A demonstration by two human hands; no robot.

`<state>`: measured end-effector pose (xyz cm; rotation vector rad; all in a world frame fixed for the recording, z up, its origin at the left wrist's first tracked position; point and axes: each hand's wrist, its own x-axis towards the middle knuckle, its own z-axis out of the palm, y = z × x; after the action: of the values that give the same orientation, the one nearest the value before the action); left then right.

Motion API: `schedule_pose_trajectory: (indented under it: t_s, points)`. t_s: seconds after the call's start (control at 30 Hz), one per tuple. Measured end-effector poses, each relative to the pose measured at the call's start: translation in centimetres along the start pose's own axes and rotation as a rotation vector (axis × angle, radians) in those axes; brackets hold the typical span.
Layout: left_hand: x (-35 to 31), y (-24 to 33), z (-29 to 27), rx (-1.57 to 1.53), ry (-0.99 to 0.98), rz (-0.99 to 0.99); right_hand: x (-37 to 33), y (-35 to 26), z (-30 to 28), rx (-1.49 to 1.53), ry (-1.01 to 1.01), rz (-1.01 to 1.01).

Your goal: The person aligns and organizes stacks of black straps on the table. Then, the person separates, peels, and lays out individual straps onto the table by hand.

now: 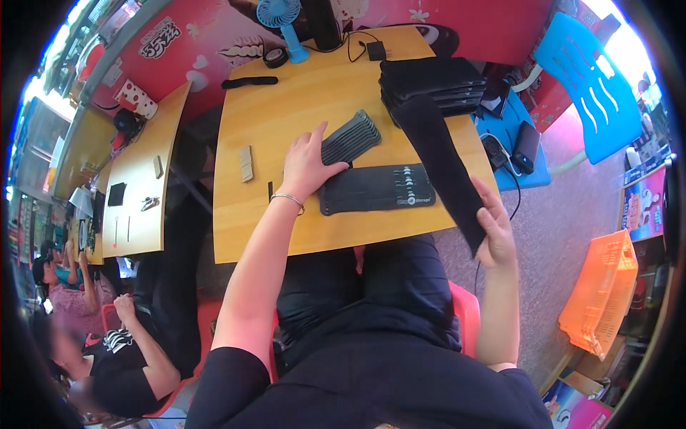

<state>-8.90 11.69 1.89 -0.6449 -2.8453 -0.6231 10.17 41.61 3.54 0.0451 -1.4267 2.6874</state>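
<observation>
My left hand [307, 163] lies at the left end of a fanned stack of dark grey strips [350, 139], thumb and fingers spread around that end. Below the stack, a flat black rectangular piece [364, 191] with a white row of moon shapes near its right end lies on the wooden table [286, 232]. Off the table's right edge, my right hand [494, 232] pinches the near end of a long black fabric strip [446, 168]. The strip's far end reaches a pile of black flat pieces [432, 79] at the back right.
Small beige pieces [246, 164] lie left on the table. Behind stand a blue fan [286, 28], a tape roll [274, 57] and a dark strip [249, 82]. A blue chair [589, 86] and orange crate [599, 293] are right. Another person [114, 357] sits at left.
</observation>
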Motion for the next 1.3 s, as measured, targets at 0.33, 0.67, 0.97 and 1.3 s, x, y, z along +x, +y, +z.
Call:
schedule_pose_trajectory:
  t_s: [0.33, 0.67, 0.97, 1.3]
  points:
    - [1.1, 0.4, -1.6, -0.047, -0.015, -0.055, 4.7, 4.6, 4.3, 0.305, 0.002, 0.213]
    - [0.6, -0.7, -4.0, -0.475, -0.082, 0.034, 7.9, 8.8, 3.6, 0.403, 0.173, 0.231]
    - [-4.9, -6.4, -12.9, -1.462, 0.663, -0.257, 7.7, 9.7, 3.2, 0.438, 0.136, 0.155]
    - [-12.8, 0.1, -6.3, -2.015, 0.416, -0.533, 6.0, 7.7, 5.0, 0.498, 0.091, 0.132]
